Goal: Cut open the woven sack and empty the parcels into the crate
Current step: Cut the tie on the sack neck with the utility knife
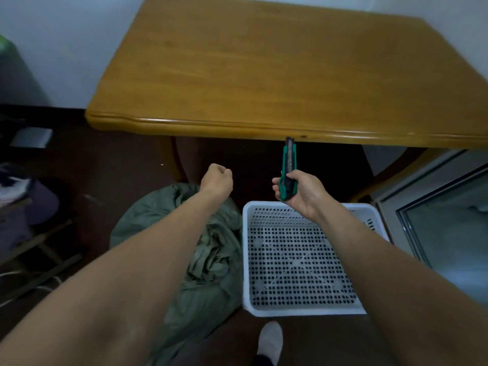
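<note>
Your left hand (pixel 217 180) and right hand (pixel 303 191) are bare, as are both forearms (pixel 126 265); at bottom centre, your foot (pixel 270 342) wears white.

A right hand (pixel 299 190) is gripping a green utility knife (pixel 288 170) above a white crate (pixel 301 311), a green sack (pixel 211 260) lying beside it, left hand (pixel 216 179) fisted.

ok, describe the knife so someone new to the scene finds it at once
Start at the big wooden table; just below its near edge, above the white perforated crate, is the right hand. It grips the knife, which points up toward the table. Its bright teal-and-black handle, slim and rigid, sets it apart from the dull crumpled sack.
</note>
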